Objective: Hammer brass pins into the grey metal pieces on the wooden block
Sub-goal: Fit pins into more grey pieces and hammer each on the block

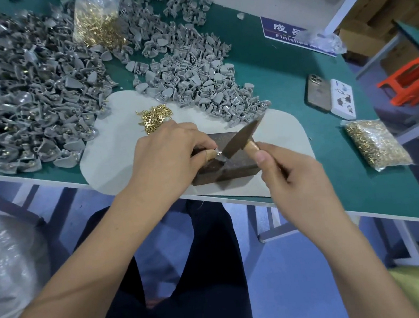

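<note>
A small grey metal piece [219, 155] is held on the top face of the dark brown wooden block [232, 165], near the block's middle, where a groove is cut across it. The block is set on a pale grey felt mat [116, 151] at the near edge of the green table [285, 83]. The piece is pinched from the left by the curled fingertips of the left hand [167, 152], one of which is wrapped in tan tape. Whether a brass pin is already seated in the piece cannot be made out, since the fingers and the tool cover it.

The small hammer with a dark metal head and wooden handle [242, 138] is gripped by the right hand [291, 177], fingers closed round the handle low down. The hammer head is tilted, its long axis running from upper right down to lower left, and its lower face is touching or just above the piece. The piece therefore lies to the left of and beyond the right hand, so the stroke is judged to be short and downward, close beside the left fingertips.

A loose heap of brass pins [153, 118] lies on the mat just beyond the left hand. Large piles of grey metal pieces [191, 84] are spread further back.
</note>
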`<state>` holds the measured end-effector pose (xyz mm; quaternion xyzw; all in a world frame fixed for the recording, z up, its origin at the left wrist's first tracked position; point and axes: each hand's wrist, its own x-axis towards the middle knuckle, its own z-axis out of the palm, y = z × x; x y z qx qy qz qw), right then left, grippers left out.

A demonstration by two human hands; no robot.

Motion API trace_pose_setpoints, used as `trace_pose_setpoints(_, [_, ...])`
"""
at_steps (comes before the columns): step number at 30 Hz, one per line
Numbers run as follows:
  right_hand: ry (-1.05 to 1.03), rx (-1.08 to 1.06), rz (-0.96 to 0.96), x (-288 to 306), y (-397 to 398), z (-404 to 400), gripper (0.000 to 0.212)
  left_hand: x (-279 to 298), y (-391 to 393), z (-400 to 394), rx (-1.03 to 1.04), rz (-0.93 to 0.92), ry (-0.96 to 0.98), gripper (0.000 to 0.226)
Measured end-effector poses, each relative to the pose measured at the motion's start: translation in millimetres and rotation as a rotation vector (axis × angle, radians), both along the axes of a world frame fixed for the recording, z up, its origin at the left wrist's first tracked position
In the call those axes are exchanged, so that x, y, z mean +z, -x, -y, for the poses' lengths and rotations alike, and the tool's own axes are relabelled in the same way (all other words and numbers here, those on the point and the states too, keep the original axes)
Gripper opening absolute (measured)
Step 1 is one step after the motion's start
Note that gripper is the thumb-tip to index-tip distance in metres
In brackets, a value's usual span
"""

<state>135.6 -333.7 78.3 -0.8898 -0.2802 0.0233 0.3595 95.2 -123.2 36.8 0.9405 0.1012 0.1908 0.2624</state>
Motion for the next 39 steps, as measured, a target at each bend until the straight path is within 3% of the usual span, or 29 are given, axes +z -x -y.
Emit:
trace_pose_setpoints(4, [-0.037,-0.181,0.06,1.3,-21.1,15.8,0.022,2.6,1.9,-0.4,-0.049,-0.01,0.054,0.008])
trace_pose_setpoints(6, [0.041,-0.309,0.11,-5.0,-34.1,25.1,0.017,2.7,10.6,-0.6,-0.062,0.06,0.143,0.005])
trace_pose_setpoints(9, [0.181,-0.492,0.075,-19.7,-49.2,34.6,0.024,-2.2,30.3,-13.5,0.016,0.148,0.207,0.005])
trace_pose_setpoints(12, [0.301,-0.568,0.026,-35.7,-52.4,27.7,0.021,-11.5,49.9,-51.3,0.174,0.116,0.147,0.005])
trace_pose_setpoints(15, [0.426,-0.549,0.195,-35.5,-52.3,10.9,0.021,-16.3,67.0,-95.2,0.331,0.061,0.06,0.008])
trace_pose_setpoints(21, [0.144,-0.226,0.217,-6.2,-50.9,-75.6,0.014,-16.1,80.9,-137.0,0.518,-0.004,-0.023,0.012])
trace_pose_setpoints(24, [0.163,-0.07,0.069,-5.5,-57.7,-126.2,0.009,-13.1,79.1,-137.2,0.49,0.031,-0.021,0.014])
trace_pose_setpoints(27, [0.366,0.028,-0.046,-11.2,-71.6,-163.0,0.003,-12.0,75.0,-131.9,0.391,0.079,0.001,0.011])
trace_pose_setpoints(32, [0.58,-0.035,0.034,-23.8,-77.0,-186.7,0.016,-12.3,66.9,-116.8,0.24,0.162,0.025,0.006])
trace_pose_setpoints(39, [0.591,-0.046,-0.048,-30.9,-84.9,-181.9,0.032,-3.9,18.9,-109.9,0.137,0.124,0.124,0.005])
